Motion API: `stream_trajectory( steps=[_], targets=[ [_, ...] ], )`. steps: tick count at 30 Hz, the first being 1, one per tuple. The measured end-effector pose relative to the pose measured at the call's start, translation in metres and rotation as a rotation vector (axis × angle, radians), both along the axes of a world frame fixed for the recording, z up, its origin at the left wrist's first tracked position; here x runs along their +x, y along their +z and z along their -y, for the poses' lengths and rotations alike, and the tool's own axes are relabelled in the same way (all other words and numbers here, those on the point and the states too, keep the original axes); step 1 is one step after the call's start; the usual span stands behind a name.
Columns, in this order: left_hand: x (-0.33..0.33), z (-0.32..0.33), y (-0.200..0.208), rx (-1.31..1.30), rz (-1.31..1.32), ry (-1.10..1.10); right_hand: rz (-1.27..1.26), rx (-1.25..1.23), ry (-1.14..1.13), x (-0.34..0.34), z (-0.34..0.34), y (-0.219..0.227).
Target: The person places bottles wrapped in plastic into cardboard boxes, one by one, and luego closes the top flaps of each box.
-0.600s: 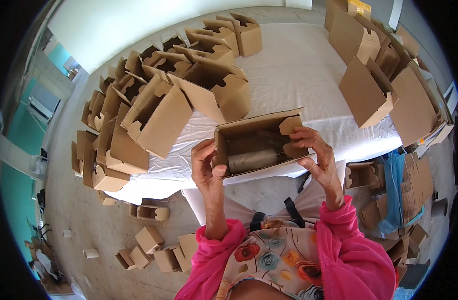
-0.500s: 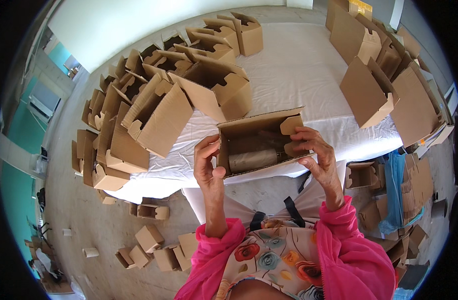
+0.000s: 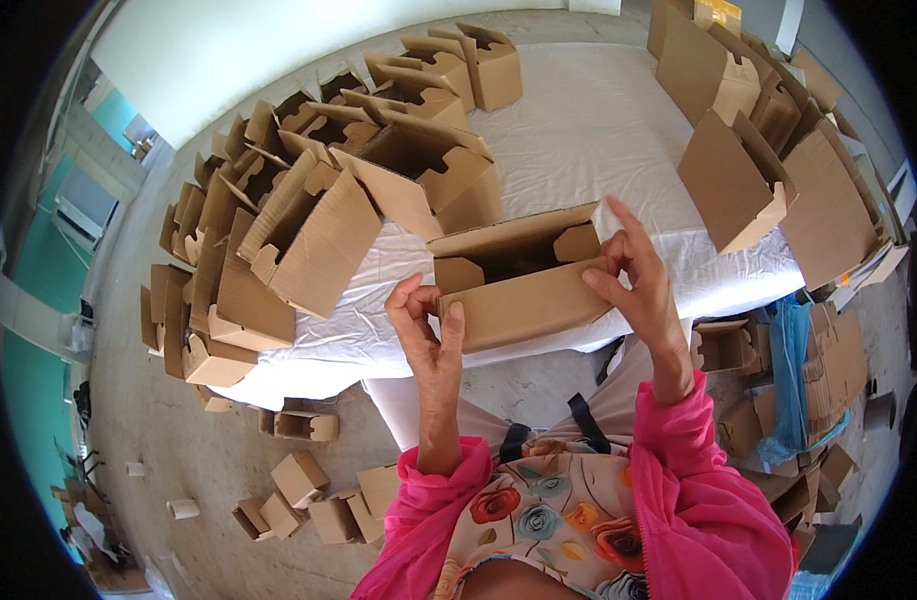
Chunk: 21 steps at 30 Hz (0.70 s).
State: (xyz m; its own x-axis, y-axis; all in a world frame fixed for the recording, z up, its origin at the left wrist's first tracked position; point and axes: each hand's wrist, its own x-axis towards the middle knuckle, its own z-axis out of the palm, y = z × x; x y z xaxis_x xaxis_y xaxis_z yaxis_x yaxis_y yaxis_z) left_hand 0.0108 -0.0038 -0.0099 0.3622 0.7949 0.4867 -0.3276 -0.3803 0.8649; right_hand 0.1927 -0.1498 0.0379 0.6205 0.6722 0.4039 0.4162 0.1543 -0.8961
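Note:
An open-topped cardboard box point(image 3: 524, 308) sits between my hands at the front edge of the white-covered table, its long plain side toward me. Two end flaps stand up inside its rim, and shadow hides its bottom. My left hand point(image 3: 429, 325) grips the left end, with the thumb against the front side and the fingers curled by the corner. At the other end, my right hand point(image 3: 639, 285) has its thumb on the front top edge and its index finger raised along the flap.
Many open cardboard boxes point(image 3: 319, 240) crowd the table's left side. More boxes point(image 3: 729, 185) stand at the right on the white cloth point(image 3: 589, 130). Small cartons point(image 3: 299, 478) and a white roll point(image 3: 184, 509) lie on the floor, and blue plastic point(image 3: 787, 380) hangs at the lower right.
The box has tipped so its front side faces me; the pale roll seen inside before is out of sight. My right index finger has lifted out of the box and up.

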Motion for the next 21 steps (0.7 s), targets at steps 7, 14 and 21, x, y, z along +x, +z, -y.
stream_trajectory(
  steps=[7,14,21],
  targets=[
    [0.001,-0.006,0.007,0.244,-0.186,0.116,0.149,-0.117,-0.015,0.015,0.0,-0.008],
    [0.002,-0.009,0.006,0.332,-0.214,0.147,0.014,0.008,0.38,0.027,0.002,-0.026],
    [0.005,-0.019,-0.002,0.274,-0.171,0.118,0.319,-0.262,0.356,0.015,0.015,-0.013]
  ],
)
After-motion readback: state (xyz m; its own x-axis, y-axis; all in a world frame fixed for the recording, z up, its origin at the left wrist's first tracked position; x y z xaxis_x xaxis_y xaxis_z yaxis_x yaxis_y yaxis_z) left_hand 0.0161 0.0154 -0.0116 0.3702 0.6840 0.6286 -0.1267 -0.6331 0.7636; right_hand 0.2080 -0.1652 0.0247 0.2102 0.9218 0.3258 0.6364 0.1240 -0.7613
